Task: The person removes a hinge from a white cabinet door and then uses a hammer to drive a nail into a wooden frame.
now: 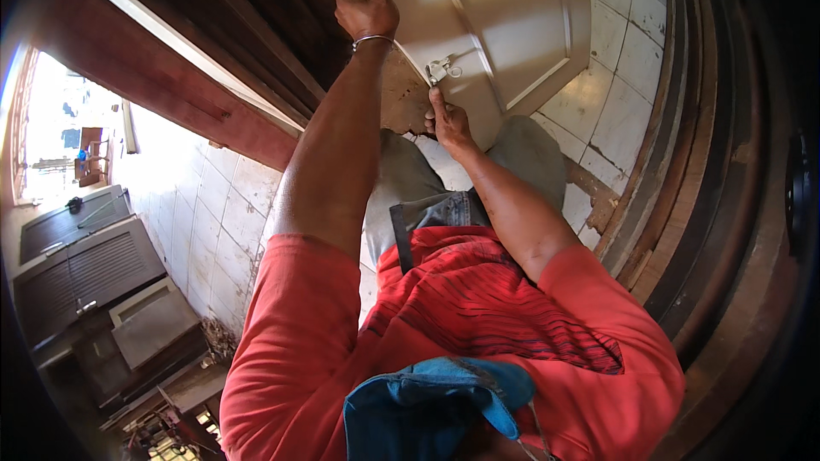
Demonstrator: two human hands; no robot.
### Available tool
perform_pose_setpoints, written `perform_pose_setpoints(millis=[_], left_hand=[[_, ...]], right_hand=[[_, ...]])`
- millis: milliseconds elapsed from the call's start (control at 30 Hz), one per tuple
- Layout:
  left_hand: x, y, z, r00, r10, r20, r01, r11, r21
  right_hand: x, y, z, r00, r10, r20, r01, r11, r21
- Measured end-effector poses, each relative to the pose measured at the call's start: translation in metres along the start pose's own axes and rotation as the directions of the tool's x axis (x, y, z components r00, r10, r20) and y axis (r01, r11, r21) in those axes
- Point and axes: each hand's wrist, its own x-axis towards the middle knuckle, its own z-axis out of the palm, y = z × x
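A cream panelled door (512, 17) stands in front of me. My left hand (369, 13) grips its left edge high up, thumb lying on the face and fingers curled round the edge. Lower on the same edge is my right hand (450, 124), its thumb pointing up just below a metal lock (439, 70). The right fingers are bent in at the edge and partly hidden. A ring-shaped piece, perhaps a key ring (454, 72), hangs beside the lock. A thin bracelet (372, 38) circles my left wrist.
Long wooden boards (683, 205) lie along the right side. To the left runs a reddish wooden beam (171, 77), with dark timber behind it. White floor tiles (598, 94) extend past the door. Louvred cabinet doors (94, 269) stand at the far left.
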Motion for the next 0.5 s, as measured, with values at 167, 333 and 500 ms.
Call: perform_pose_setpoints(millis=[167,333,500], left_hand=[[-0.002,-0.006,-0.001,1.0,-0.002,-0.022,0.002,0.999,0.038],[0.001,-0.009,0.001,0.999,0.034,-0.002,-0.034,0.999,0.011],[-0.005,-0.004,0.003,1.0,0.004,-0.027,-0.003,1.0,0.022]], right_hand=[[0.003,-0.009,-0.012,0.998,0.035,0.058,-0.027,0.99,-0.138],[0.009,-0.008,-0.014,0.993,0.06,0.098,-0.051,0.995,-0.084],[0.01,0.001,-0.01,1.0,-0.019,-0.004,0.019,0.998,-0.06]])
